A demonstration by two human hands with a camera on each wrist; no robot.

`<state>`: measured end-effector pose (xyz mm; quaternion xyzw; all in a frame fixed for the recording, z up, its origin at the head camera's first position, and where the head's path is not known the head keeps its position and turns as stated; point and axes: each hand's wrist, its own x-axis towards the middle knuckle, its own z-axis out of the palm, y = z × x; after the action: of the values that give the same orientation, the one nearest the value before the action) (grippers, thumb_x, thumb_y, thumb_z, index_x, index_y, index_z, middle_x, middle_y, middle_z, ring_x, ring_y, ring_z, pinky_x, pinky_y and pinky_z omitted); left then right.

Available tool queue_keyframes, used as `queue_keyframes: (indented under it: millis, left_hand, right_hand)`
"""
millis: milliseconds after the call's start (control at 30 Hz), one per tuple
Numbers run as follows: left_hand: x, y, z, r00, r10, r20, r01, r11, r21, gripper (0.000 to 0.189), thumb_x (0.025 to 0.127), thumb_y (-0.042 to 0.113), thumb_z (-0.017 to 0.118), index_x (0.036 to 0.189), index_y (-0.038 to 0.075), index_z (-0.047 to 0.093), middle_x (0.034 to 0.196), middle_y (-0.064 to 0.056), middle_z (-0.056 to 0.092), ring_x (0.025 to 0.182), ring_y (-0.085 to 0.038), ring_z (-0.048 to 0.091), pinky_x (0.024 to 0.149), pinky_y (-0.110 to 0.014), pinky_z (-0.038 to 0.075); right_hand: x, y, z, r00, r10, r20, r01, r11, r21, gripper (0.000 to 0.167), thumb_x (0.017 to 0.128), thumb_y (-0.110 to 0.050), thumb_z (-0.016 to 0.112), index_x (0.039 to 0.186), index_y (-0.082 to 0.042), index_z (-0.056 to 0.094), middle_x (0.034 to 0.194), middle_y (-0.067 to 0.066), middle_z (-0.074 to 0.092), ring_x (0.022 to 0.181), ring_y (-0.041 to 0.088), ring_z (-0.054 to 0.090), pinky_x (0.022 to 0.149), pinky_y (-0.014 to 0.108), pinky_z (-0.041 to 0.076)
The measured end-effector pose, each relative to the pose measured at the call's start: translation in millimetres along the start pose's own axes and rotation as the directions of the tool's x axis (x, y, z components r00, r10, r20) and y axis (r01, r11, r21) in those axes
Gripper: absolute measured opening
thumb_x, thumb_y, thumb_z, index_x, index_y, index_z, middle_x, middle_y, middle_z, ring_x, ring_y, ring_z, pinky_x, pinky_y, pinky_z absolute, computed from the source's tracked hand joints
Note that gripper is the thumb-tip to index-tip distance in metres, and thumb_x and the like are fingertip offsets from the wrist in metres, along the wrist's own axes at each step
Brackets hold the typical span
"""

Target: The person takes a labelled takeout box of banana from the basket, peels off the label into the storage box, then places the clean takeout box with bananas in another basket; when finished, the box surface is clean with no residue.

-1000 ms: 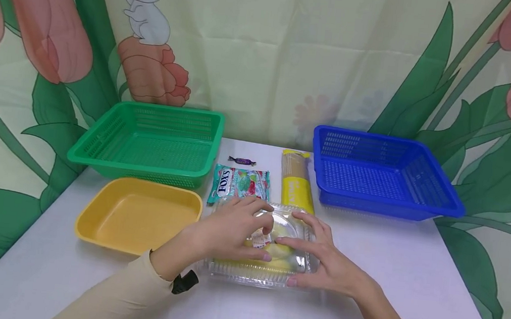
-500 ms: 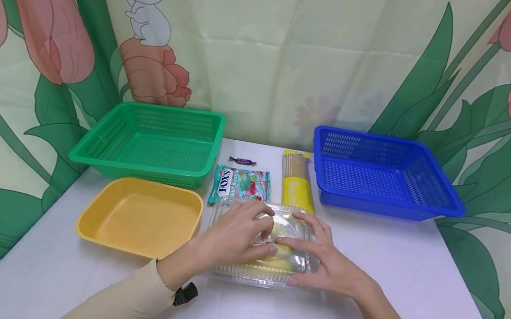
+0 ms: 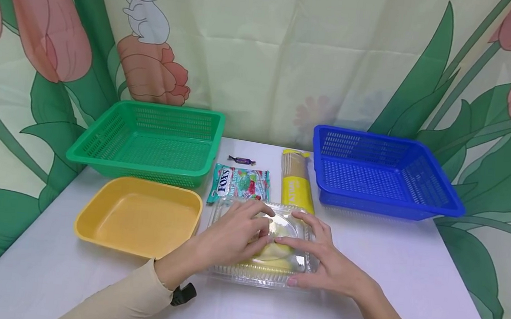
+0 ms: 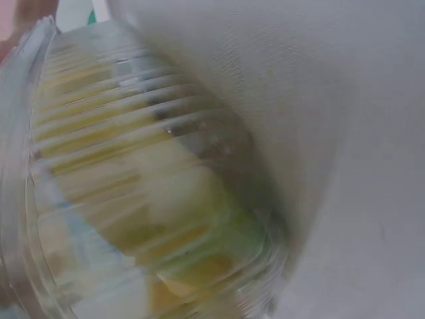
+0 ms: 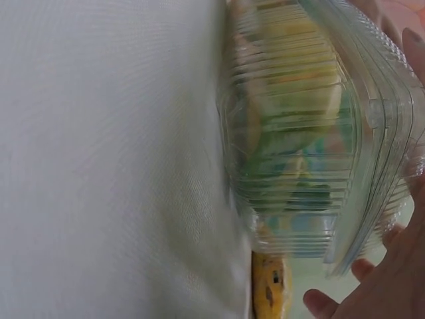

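A clear plastic clamshell box (image 3: 250, 275) with ribbed sides lies on the table in front of me. Yellow and green contents show through its walls. My left hand (image 3: 228, 233) is over the lid, fingers curled and thumb drawn in against the index finger. The small printed label there is hidden beneath them; whether they pinch it I cannot tell. My right hand (image 3: 329, 259) spans the box's right end, thumb at the near rim and other fingers over the lid. Its index fingertip touches the lid beside the left thumb. The right wrist view shows the box (image 5: 292, 113) from its side.
A yellow tub (image 3: 138, 215) stands left, with a green basket (image 3: 144, 175) behind it. A blue basket (image 3: 388, 206) is at the back right. Between them lie a wrapped candy (image 3: 241, 161), a teal FOX'S candy bag (image 3: 239, 183) and a yellow noodle pack (image 3: 296, 183).
My left thumb has moved up and in toward the index finger, covering the label that showed earlier. The right hand and the box have stayed in place.
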<state>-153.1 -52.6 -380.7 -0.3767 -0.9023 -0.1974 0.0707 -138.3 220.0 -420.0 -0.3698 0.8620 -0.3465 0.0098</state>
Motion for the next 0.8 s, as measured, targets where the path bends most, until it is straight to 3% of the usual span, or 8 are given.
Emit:
queue_keyframes:
  millis: [533, 667, 800]
  left_hand:
    - [-3.6, -4.3, -1.4, 0.993, 0.041, -0.111, -0.054, 0.991, -0.125, 0.017, 0.099, 0.024, 0.069, 0.083, 0.023, 0.064, 0.127, 0.004, 0.062, 0.123, -0.015, 0.052, 0.105, -0.042, 0.042]
    - [-4.5, -9.9, -3.5, 0.988, -0.032, -0.154, -0.015, 0.954, -0.298, 0.018, 0.101, 0.022, 0.066, 0.083, 0.019, 0.063, 0.126, -0.002, 0.062, 0.120, -0.018, 0.055, 0.102, -0.040, 0.048]
    - [-7.0, -18.2, -3.7, 0.959, -0.124, -0.254, -0.003, 0.895, -0.447, 0.018, 0.101, 0.018, 0.067, 0.083, 0.017, 0.062, 0.126, -0.006, 0.060, 0.121, -0.021, 0.057, 0.101, -0.044, 0.050]
  right_hand:
    - [0.4, -1.9, -1.1, 1.000, -0.008, -0.002, 0.008, 1.000, 0.012, 0.066, 0.080, -0.045, 0.084, 0.142, -0.041, 0.060, 0.168, 0.005, 0.016, 0.148, 0.039, 0.009, 0.099, 0.080, 0.031]
    - [-0.5, -1.4, -0.1, 1.000, -0.005, -0.002, 0.005, 1.000, 0.027, 0.065, 0.081, -0.045, 0.084, 0.141, -0.042, 0.061, 0.169, 0.004, 0.015, 0.148, 0.038, 0.007, 0.100, 0.081, 0.029]
    - [-0.2, -1.7, 0.6, 1.000, -0.001, 0.004, 0.001, 0.999, 0.037, 0.063, 0.081, -0.045, 0.083, 0.141, -0.043, 0.061, 0.169, 0.003, 0.015, 0.149, 0.038, 0.007, 0.101, 0.081, 0.028]
